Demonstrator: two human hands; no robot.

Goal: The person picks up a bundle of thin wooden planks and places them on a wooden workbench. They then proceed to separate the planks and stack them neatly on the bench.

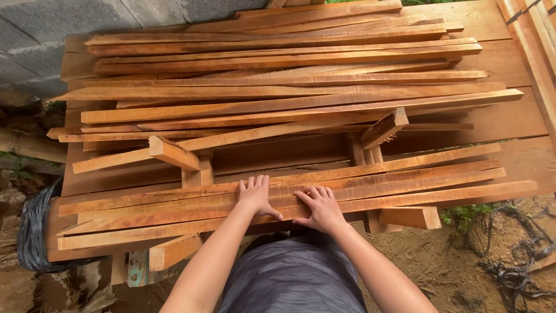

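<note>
My left hand point(255, 195) and my right hand point(320, 207) lie flat, palms down, side by side on a near bundle of long reddish-brown wooden strips point(405, 179). The fingers spread over the top of the strips without curling around any of them. This near bundle runs left to right across short wooden cross supports point(172, 153). Behind it lies a larger, loosely stacked pile of similar long strips point(289, 81), spread over wide planks.
A grey block wall point(46, 29) stands at the back left. A dark bundle of black cord or netting point(35, 232) sits at the left. Sandy ground with tangled black wire point(509, 272) lies at the right. More planks point(538, 46) lean at the far right.
</note>
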